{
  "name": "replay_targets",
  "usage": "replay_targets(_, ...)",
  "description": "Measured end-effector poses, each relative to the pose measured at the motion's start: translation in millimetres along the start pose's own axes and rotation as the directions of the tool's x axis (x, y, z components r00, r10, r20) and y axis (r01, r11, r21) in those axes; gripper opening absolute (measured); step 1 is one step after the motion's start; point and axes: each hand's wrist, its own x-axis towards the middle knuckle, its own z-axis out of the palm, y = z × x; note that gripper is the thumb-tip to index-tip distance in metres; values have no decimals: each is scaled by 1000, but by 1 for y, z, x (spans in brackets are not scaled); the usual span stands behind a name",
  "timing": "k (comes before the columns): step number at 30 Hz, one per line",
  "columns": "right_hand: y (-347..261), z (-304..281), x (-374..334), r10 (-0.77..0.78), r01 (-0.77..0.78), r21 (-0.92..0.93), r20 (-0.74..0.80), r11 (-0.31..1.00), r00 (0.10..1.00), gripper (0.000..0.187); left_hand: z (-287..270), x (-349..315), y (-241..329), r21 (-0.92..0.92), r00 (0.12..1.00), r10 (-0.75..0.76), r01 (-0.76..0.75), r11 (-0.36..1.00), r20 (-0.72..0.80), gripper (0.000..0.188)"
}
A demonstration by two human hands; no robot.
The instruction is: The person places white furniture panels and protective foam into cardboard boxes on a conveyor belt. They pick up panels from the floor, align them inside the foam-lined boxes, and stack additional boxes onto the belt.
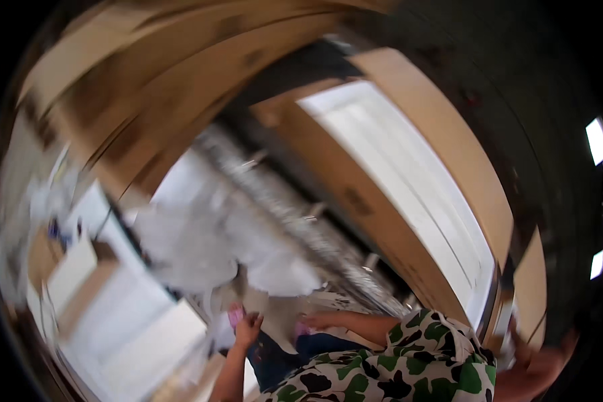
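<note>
Motion blurs the picture. My left hand (248, 329) hangs low in front of my body, its fingers loosely apart and nothing visible in them. It overlaps the view of one pink shoe (236, 312). To its right, my right hand (320, 319) reaches inward from a camouflage sleeve, fingers stretched out and apparently bare of any object. The other pink shoe (301, 329) shows partly below it. Right of my hands lies a long brown carton (382, 231) with white panels (409, 181) inside. A roller conveyor (295, 221) runs beside that carton.
White foam sheeting (187, 241) lies heaped left of the conveyor. Large brown cartons (174, 87) stand at the far left. A white-topped table (130, 305) at left bears a small open box (80, 278). Another person's hand (539, 365) appears at the lower right.
</note>
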Motion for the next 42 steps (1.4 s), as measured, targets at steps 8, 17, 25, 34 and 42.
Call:
replay_targets(8,-228,-91,241,-43,-240,-826,-303,511,952,47,35,-28,-73,-13,986,-161,161,987,43,28)
replay_targets(17,-197,-121,424,-220,-312,-807,-468,501,856,43,31,-82,-103,-99,967,-251,253,962,31,30)
replay_targets(25,-255,-72,303,-165,277,120,-563,953,810,18,20,-64,-126,-407,807,-567,580,706,165,26)
replay_targets(34,-128,11,-6,318,-131,-413,426,901,847,27,-123,31,-166,-976,556,-802,127,-176,217,91)
replay_targets(42,-70,7,84,-196,162,-465,-26,871,980,47,0,37,-74,-446,951,-102,230,865,293,84)
